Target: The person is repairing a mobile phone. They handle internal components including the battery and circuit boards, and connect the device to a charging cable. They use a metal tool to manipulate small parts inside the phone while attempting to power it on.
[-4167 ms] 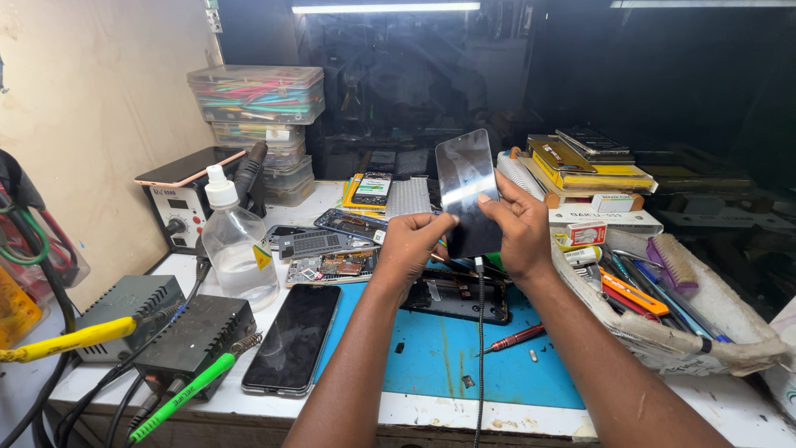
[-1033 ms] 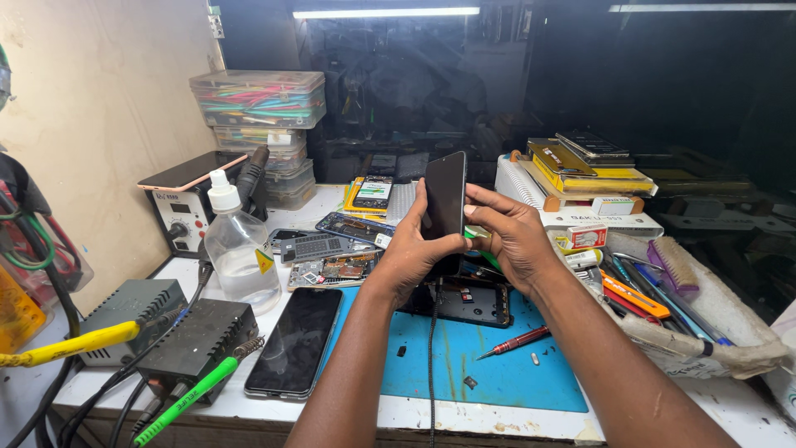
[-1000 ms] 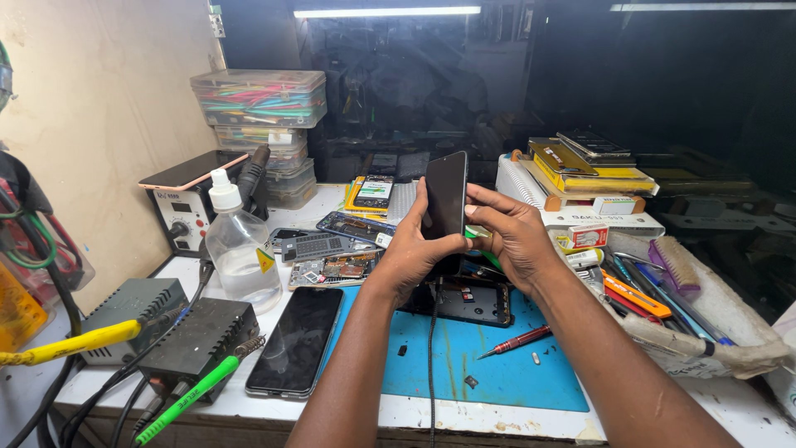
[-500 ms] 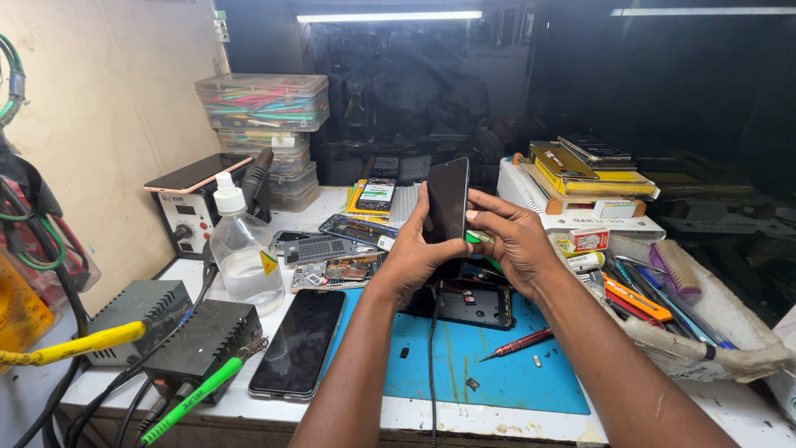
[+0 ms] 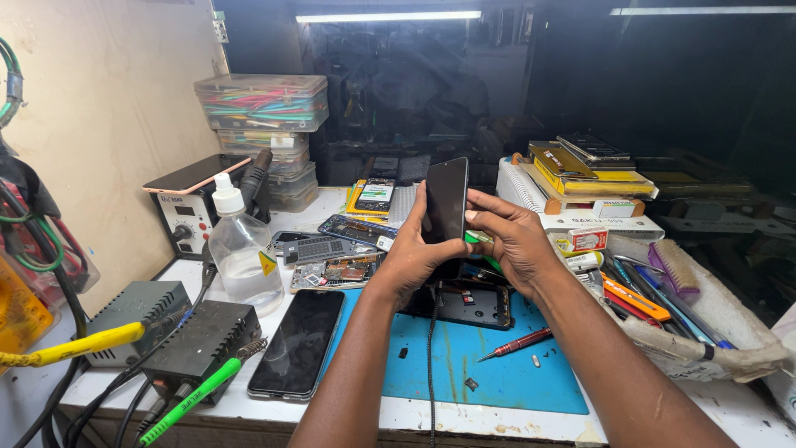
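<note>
Two hands hold one dark phone screen panel (image 5: 446, 201) upright above the middle of the desk. Your left hand (image 5: 417, 253) is clamped on its lower left edge, thumb on the glass face; your right hand (image 5: 512, 235) pinches the right edge with closed fingertips (image 5: 472, 216). The panel's back face is turned away and cannot be read, and its lower end is hidden behind your left hand.

Directly beneath, an opened phone frame (image 5: 466, 302) lies on the blue work mat (image 5: 489, 365); your wrists cover its upper part. A red screwdriver (image 5: 516, 343) rests on the mat just right of the frame. A black cable (image 5: 430, 365) runs down to the front edge of the desk, its upper end hidden.

Toward the left front corner lie a black phone (image 5: 298, 342), face up, and a black power unit (image 5: 201, 347). A clear squeeze bottle (image 5: 242, 253) stands behind them. The room beyond the rear edge is dark and hard to make out
</note>
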